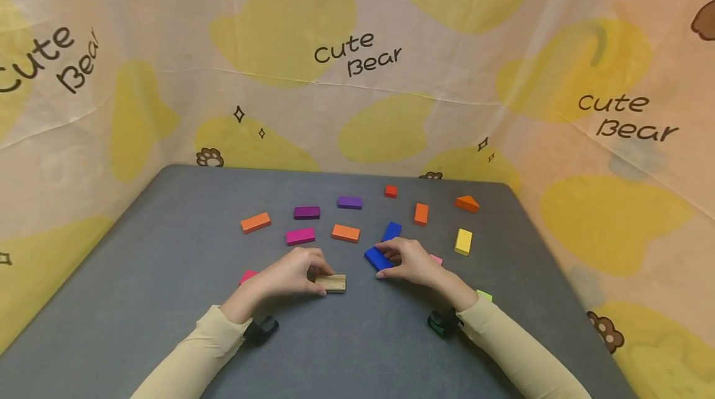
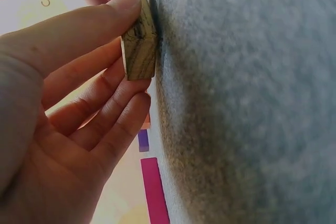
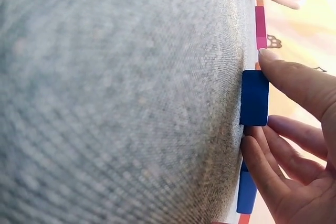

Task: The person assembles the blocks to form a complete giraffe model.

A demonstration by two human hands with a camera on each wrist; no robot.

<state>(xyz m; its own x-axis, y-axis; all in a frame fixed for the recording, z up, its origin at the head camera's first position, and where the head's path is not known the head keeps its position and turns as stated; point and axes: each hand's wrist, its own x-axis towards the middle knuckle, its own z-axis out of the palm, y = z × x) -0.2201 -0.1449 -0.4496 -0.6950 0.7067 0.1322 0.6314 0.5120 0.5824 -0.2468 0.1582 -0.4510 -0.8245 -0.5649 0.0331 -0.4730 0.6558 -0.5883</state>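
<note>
My left hand (image 1: 293,272) pinches a natural wooden block (image 1: 334,283) near the middle of the table. In the left wrist view the thumb lies on one side of this wooden block (image 2: 139,40) and the fingertips on the other. To the right, my right hand (image 1: 416,262) holds a blue block (image 1: 378,259) by its edges between thumb and fingers, at table level. The right wrist view shows the end of that blue block (image 3: 254,98). A second blue block (image 1: 392,231) lies just behind it, partly covered by the fingers in the right wrist view.
Behind the hands lie several loose blocks, among them magenta (image 1: 300,237), orange (image 1: 346,233), purple (image 1: 349,203), yellow (image 1: 463,242) and an orange triangle (image 1: 467,203). A pink block (image 1: 436,259) and a green block (image 1: 485,295) are partly hidden by the right arm. Printed cloth (image 1: 279,126) surrounds the grey table.
</note>
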